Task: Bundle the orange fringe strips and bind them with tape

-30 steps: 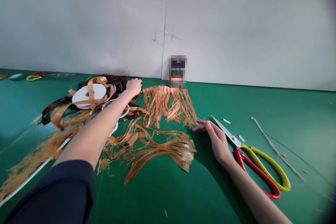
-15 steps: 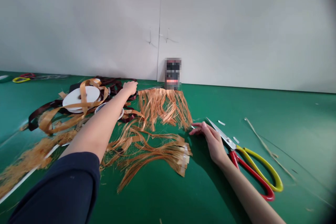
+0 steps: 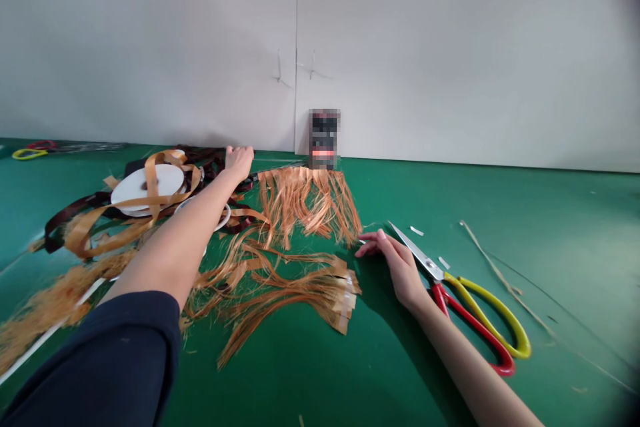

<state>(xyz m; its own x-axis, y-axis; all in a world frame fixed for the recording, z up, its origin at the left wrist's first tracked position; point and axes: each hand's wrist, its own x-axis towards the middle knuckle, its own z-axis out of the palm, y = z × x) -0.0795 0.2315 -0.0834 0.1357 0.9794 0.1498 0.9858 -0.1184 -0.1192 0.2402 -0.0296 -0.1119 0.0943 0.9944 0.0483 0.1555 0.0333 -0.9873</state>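
Observation:
My left hand [image 3: 240,161] reaches to the back of a heap of dark brown ribbon [image 3: 213,159], its fingers curled down; what they hold, if anything, is hidden. Right of it lies an orange fringe of split ribbon [image 3: 310,203], its strands spread toward me. My right hand [image 3: 393,260] rests on the table by the fringe's lower right corner, fingers loosely apart, a tiny white scrap at the tips. Large scissors [image 3: 440,277] with one red and one yellow handle lie right beside it, blades closed. Nearer me lies a second frayed bundle [image 3: 300,290], taped at its right end.
A white ribbon spool [image 3: 135,192] with tan ribbon [image 3: 83,233] looped over it lies left. Fuzzy orange fibre [image 3: 55,300] is at the lower left. A pixelated dark box [image 3: 324,139] leans on the white wall [image 3: 450,53]. More scissors [image 3: 35,149] lie far left.
The whole view has shifted slightly. My left hand's fingers are more bunched over the dark ribbon. My right hand stays in nearly the same place by the fringe.

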